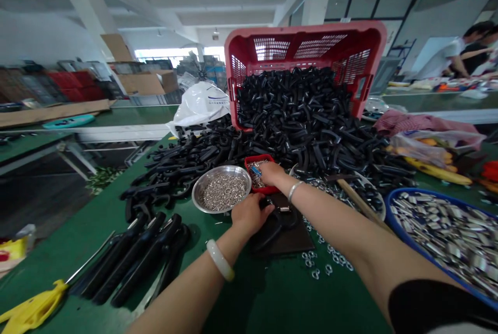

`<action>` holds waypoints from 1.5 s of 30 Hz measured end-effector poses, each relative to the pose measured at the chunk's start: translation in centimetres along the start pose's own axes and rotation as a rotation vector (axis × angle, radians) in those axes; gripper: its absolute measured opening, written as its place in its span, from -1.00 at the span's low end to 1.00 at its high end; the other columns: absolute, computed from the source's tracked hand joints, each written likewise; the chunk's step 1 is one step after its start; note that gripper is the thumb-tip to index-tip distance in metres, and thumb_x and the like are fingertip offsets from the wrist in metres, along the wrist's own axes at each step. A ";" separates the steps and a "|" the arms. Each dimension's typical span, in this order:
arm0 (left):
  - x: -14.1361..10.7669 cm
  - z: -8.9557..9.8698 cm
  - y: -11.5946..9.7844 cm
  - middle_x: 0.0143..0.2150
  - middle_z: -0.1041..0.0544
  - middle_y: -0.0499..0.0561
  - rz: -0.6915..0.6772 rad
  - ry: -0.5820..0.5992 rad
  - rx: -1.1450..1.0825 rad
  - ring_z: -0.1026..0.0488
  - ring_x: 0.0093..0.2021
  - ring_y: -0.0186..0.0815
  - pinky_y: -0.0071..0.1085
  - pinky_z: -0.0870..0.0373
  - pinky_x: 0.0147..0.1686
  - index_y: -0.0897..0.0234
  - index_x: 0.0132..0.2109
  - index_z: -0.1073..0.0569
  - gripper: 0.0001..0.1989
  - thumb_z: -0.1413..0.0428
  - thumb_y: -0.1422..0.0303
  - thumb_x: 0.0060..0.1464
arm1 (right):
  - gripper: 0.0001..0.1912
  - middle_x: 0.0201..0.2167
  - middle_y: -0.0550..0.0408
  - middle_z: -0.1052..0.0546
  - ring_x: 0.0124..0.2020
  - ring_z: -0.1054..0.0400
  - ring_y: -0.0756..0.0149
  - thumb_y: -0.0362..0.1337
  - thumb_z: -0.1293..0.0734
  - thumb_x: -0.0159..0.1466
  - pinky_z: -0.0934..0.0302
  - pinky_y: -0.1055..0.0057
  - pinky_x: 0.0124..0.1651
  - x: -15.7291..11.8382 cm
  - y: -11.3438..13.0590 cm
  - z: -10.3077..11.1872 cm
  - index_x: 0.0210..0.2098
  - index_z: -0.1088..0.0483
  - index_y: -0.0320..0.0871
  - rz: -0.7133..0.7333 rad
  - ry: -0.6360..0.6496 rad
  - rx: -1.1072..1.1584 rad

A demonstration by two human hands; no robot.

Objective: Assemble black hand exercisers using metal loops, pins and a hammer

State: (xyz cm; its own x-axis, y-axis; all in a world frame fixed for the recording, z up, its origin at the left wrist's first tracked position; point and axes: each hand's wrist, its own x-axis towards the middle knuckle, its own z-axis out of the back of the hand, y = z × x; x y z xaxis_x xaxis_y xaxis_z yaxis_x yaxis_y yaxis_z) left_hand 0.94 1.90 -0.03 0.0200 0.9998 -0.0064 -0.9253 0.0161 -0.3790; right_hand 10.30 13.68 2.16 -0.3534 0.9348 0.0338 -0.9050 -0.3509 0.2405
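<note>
Green desk [272,292]. 1 red crate [305,29], black handles [288,111] in and in front. 1 blue basin [393,231], metal pieces inside. 1 steel bowl [197,197], small fittings inside. 1 dark plate [301,241], black part [272,227] on it, left hand [248,216] touching. 1 red tray [268,190], right hand [271,174] over its pins. Hands apart; closure unclear.

From where I sit, I can make out a white plastic bag [202,105] on the left, with an open cardboard box [150,83] farther back and a leafy plant [101,179] low beside the table. Over on my right I see a reddish cloth [426,122] behind a clear bag [420,148] of yellow items and a banana [439,170], while a person in white [441,59] stands at a far bench [439,100].
</note>
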 end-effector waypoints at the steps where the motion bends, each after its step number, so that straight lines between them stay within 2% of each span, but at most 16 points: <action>1: 0.0 0.0 0.1 -0.10 -0.45 -0.01 -0.002 -0.003 -0.003 -0.40 -0.15 -0.21 -0.35 -0.29 -0.25 0.08 -0.07 -0.35 -0.59 0.03 0.03 -0.03 | -0.80 -0.24 -0.13 -0.50 -0.20 -0.36 0.16 -0.29 -0.30 0.05 -0.15 0.41 -0.18 0.4 0.4 -0.5 -0.33 -0.45 -0.23 -0.010 -0.003 0.019; 3: -0.1 -0.1 0.2 -0.10 -0.44 -0.02 -0.007 -0.016 -0.015 -0.39 -0.15 -0.22 -0.35 -0.29 -0.26 0.08 -0.07 -0.35 -0.58 0.04 0.01 -0.03 | -0.82 -0.27 -0.17 -0.51 -0.20 -0.36 0.13 -0.32 -0.32 0.02 -0.15 0.40 -0.16 1.0 0.6 -1.2 -0.37 -0.45 -0.27 -0.032 -0.022 0.067; 6: -0.2 -0.3 0.5 -0.10 -0.44 -0.02 -0.011 -0.026 -0.058 -0.39 -0.15 -0.24 -0.38 -0.28 -0.25 0.10 -0.07 -0.35 -0.58 0.04 0.02 -0.03 | -0.78 -0.27 -0.18 -0.50 -0.19 -0.36 0.11 -0.37 -0.34 -0.03 -0.16 0.38 -0.16 1.4 -0.5 -1.4 -0.34 -0.43 -0.29 -0.081 -0.088 0.166; 8: -0.2 -0.4 0.6 -0.09 -0.43 -0.01 -0.015 -0.029 -0.092 -0.38 -0.14 -0.25 -0.39 -0.28 -0.25 0.11 -0.07 -0.35 -0.58 0.03 0.02 -0.03 | -0.73 -0.29 -0.12 -0.50 -0.21 -0.37 0.14 -0.40 -0.33 -0.05 -0.18 0.39 -0.19 1.3 -1.7 -0.9 -0.30 -0.40 -0.28 -0.114 -0.137 0.255; 11: -0.2 -0.7 0.8 -0.09 -0.43 -0.01 -0.026 -0.049 -0.119 -0.38 -0.14 -0.25 -0.39 -0.27 -0.24 0.11 -0.09 -0.35 -0.59 0.03 0.02 -0.03 | -0.73 -0.39 0.00 -0.51 -0.35 -0.40 0.26 -0.42 -0.28 -0.01 -0.25 0.44 -0.32 0.0 -3.2 0.3 -0.26 -0.35 -0.26 -0.143 -0.180 0.429; 14: -0.3 -0.8 0.9 -0.10 -0.44 -0.01 -0.034 -0.073 -0.128 -0.38 -0.15 -0.26 -0.40 -0.27 -0.24 0.13 -0.10 -0.36 -0.61 0.04 0.04 -0.01 | -0.78 -0.46 0.05 -0.48 -0.47 -0.40 0.36 -0.40 -0.18 0.10 -0.28 0.48 -0.45 -3.2 -3.6 1.1 -0.23 -0.27 -0.26 -0.144 -0.204 0.594; 16: -0.3 -0.9 0.8 -0.09 -0.44 0.00 -0.033 -0.072 -0.135 -0.38 -0.14 -0.26 -0.40 -0.28 -0.23 0.14 -0.08 -0.35 -0.61 0.04 0.06 0.00 | -0.84 -0.47 0.07 -0.46 -0.47 -0.40 0.37 -0.34 -0.15 0.14 -0.30 0.49 -0.48 -6.2 -3.5 0.9 -0.26 -0.23 -0.23 -0.119 -0.200 0.713; 20: -0.3 -0.9 0.7 -0.05 -0.42 0.02 -0.026 -0.049 -0.122 -0.37 -0.10 -0.24 -0.38 -0.27 -0.18 0.15 -0.03 -0.33 -0.59 0.07 0.07 0.03 | -0.82 -0.47 0.13 -0.44 -0.47 -0.42 0.34 -0.20 -0.20 0.14 -0.35 0.41 -0.48 -11.7 -3.4 -0.9 -0.29 -0.16 -0.15 -0.078 -0.144 1.071; 23: -0.3 -0.8 0.6 -0.04 -0.41 0.02 -0.020 -0.031 -0.102 -0.36 -0.10 -0.25 -0.37 -0.26 -0.16 0.15 -0.02 -0.33 -0.58 0.09 0.06 0.04 | -0.76 -0.45 0.15 -0.43 -0.46 -0.43 0.32 -0.13 -0.21 0.15 -0.38 0.33 -0.41 -13.6 -3.6 -2.4 -0.27 -0.12 -0.11 -0.067 -0.210 1.136; 29: -0.3 -0.6 0.5 -0.04 -0.40 0.03 -0.012 -0.016 -0.100 -0.36 -0.09 -0.24 -0.38 -0.28 -0.18 0.15 -0.01 -0.33 -0.58 0.08 0.08 0.04 | -0.70 -0.39 0.10 -0.42 -0.42 -0.43 0.28 -0.05 -0.20 0.15 -0.39 0.31 -0.41 -13.6 -3.3 -3.3 -0.26 -0.07 -0.08 -0.077 -0.320 1.142; 34: -0.4 -0.6 0.5 -0.03 -0.40 0.02 -0.006 -0.011 -0.106 -0.36 -0.09 -0.25 -0.39 -0.27 -0.16 0.15 -0.01 -0.32 -0.58 0.07 0.08 0.03 | -0.74 -0.36 0.03 -0.43 -0.39 -0.43 0.25 -0.06 -0.15 0.17 -0.38 0.32 -0.40 -13.8 -2.6 -3.1 -0.26 -0.08 -0.09 -0.048 -0.305 0.964; 38: -0.5 -0.7 0.4 -0.03 -0.40 0.03 0.014 -0.016 -0.113 -0.36 -0.09 -0.26 -0.40 -0.26 -0.16 0.15 -0.02 -0.32 -0.59 0.08 0.08 0.04 | -0.76 -0.35 -0.02 -0.43 -0.33 -0.42 0.21 -0.09 -0.16 0.16 -0.34 0.29 -0.27 -13.7 -2.2 -2.9 -0.27 -0.12 -0.09 -0.046 -0.301 0.808; 41: -0.6 -0.7 0.3 -0.03 -0.40 0.04 0.011 -0.022 -0.124 -0.36 -0.09 -0.24 -0.39 -0.27 -0.18 0.16 -0.02 -0.33 -0.59 0.08 0.08 0.04 | -0.75 -0.40 0.05 -0.43 -0.41 -0.42 0.26 -0.09 -0.18 0.14 -0.34 0.29 -0.31 -13.4 -2.0 -2.8 -0.28 -0.08 -0.09 -0.168 -0.301 1.041; 43: -0.6 -0.7 0.3 -0.03 -0.40 0.04 0.006 -0.026 -0.130 -0.36 -0.09 -0.24 -0.38 -0.27 -0.17 0.17 -0.02 -0.33 -0.59 0.08 0.09 0.05 | -0.73 -0.44 0.11 -0.42 -0.46 -0.43 0.31 -0.09 -0.19 0.13 -0.34 0.34 -0.38 -13.4 -2.1 -2.7 -0.30 -0.06 -0.09 -0.218 -0.178 1.266; 45: -0.5 -0.6 0.4 -0.03 -0.40 0.04 0.011 -0.023 -0.128 -0.36 -0.10 -0.24 -0.38 -0.26 -0.17 0.17 -0.01 -0.32 -0.59 0.08 0.09 0.05 | -0.70 -0.46 0.14 -0.44 -0.47 -0.43 0.34 -0.09 -0.23 0.10 -0.33 0.39 -0.41 -13.6 -2.4 -2.6 -0.30 -0.07 -0.10 -0.191 -0.013 1.369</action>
State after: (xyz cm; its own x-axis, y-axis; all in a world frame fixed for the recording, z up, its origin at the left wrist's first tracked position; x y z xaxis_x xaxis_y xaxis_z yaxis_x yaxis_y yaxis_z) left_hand 0.80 1.38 -0.78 0.0003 1.0000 0.0094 -0.8695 0.0049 -0.4938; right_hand 16.63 1.66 -1.35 -0.2425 0.9649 -0.1007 0.0153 0.1075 0.9941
